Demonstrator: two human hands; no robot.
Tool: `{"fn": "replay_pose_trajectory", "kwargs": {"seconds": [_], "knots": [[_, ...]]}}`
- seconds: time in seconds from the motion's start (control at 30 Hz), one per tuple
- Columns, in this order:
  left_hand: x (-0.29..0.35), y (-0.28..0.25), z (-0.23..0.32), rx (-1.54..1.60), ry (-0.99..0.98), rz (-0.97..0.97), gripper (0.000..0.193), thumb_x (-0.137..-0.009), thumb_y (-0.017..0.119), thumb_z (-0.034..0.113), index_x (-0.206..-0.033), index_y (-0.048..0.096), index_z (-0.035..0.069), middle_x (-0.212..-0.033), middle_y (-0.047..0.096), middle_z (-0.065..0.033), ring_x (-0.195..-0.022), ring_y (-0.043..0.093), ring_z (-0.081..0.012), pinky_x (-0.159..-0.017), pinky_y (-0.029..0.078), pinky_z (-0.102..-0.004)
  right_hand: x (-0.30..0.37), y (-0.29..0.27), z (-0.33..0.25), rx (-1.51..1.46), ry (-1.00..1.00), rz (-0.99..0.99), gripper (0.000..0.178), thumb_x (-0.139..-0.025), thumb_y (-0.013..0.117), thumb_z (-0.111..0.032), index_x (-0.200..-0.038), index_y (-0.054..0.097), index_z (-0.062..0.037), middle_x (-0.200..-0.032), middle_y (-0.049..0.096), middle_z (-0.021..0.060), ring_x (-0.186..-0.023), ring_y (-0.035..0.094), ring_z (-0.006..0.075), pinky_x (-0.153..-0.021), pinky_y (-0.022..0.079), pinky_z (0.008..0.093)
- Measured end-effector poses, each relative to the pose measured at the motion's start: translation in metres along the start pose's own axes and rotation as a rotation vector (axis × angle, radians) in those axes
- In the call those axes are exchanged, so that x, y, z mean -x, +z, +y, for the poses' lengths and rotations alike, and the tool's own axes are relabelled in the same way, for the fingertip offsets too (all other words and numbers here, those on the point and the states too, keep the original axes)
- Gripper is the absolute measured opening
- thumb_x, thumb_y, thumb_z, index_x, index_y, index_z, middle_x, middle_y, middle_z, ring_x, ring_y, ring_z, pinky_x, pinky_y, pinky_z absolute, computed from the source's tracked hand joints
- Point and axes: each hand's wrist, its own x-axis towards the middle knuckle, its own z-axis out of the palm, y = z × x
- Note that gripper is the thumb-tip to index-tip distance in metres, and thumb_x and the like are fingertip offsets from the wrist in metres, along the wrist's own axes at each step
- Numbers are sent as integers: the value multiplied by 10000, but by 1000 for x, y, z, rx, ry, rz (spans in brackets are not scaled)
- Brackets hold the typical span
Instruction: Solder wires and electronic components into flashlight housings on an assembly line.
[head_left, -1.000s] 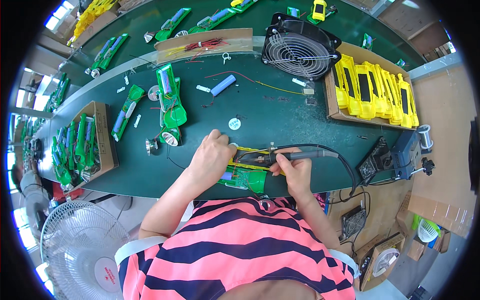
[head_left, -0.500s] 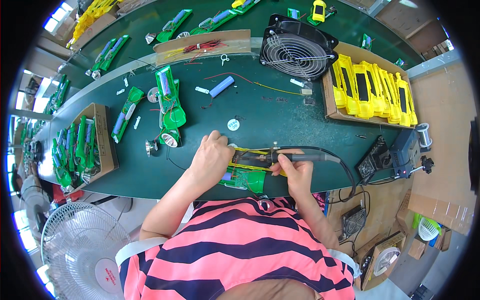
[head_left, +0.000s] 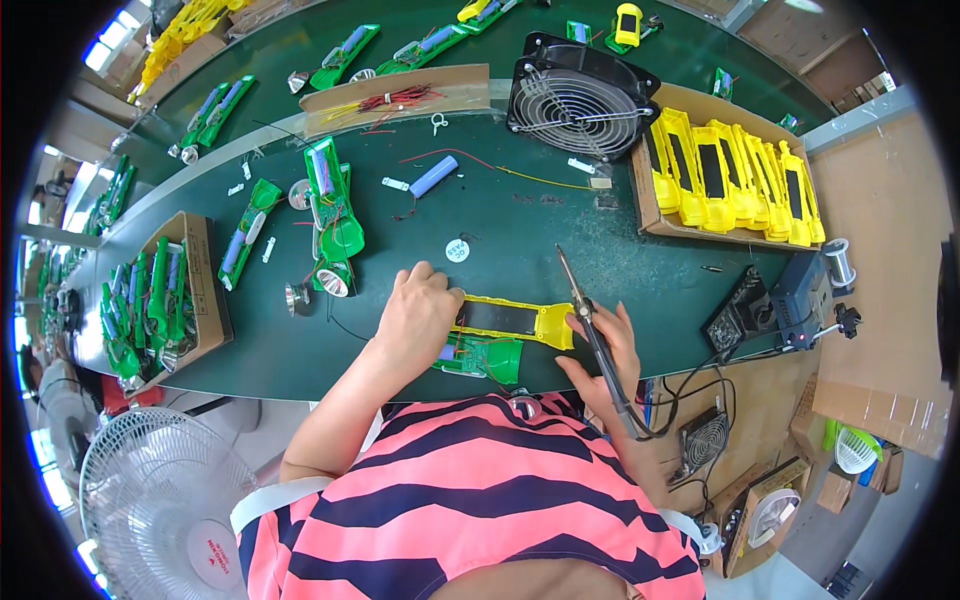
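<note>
**A:** Head cam, what are the hands doing rn?

**B:** Left hand (head_left: pixel 418 318) is flat-ish, fingers curled down, pressing on the left end of the yellow case (head_left: pixel 512 320). Not rly a grip, more like pinning it to the table. Right hand (head_left: pixel 607 350) is wrapped around a soldering iron (head_left: pixel 590 325), held like a pen, tip pointing up and away from the person, off the case.

**A:** And the case sits where exactly?

**B:** Right between both hands, lying flat near the front edge of the green table (head_left: pixel 560 240). It has a dark panel on top. A green half-shell (head_left: pixel 480 357) w/ wires lies just below it, touching, partly under the left hand. Can't tell if the left fingers touch that one too.

**A:** Room to move?

**B:** Table edge is right at the person's chest, so little space toward them. Ahead of the hands there's an open green patch, only a small round sticker (head_left: pixel 457 249) and a blue battery (head_left: pixel 432 176) further out. To the left: green torch parts (head_left: pixel 333 215) near the left hand. To the right: a box of yellow cases (head_left: pixel 735 180), well apart, and a black fan (head_left: pixel 578 95) behind. The iron's cable runs off the front edge by the right wrist.
</note>
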Motion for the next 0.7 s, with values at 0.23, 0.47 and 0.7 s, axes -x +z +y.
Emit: {"fn": "replay_pose_trajectory", "kwargs": {"seconds": [0.23,0.47,0.7], "knots": [[2,2,1,3,8,47,81,-614,558,52,-673,613,60,-693,521,-62,-784,475,-214,-673,358,-330,4,4,12,-105,35,-24,572,-635,690,-90,-1133,410,-72,-1074,551,97,-1085,478,281,-996,227,515],[-4,-11,1,23,-45,25,64,-603,615,70,-645,650,103,-696,503,-48,-772,467,-220,-694,351,-345,4,5,17,-100,1,-56,552,-637,683,-71,-1121,420,-75,-1081,554,105,-1011,526,279,-994,228,512],[4,-25,28,405,162,94,173,-678,598,69,-846,615,29,-858,528,-67,-832,488,-231,-730,395,-349,0,2,15,-140,33,-76,544,-644,680,-64,-1121,419,-75,-1017,589,84,-979,541,269,-994,235,501]]}}
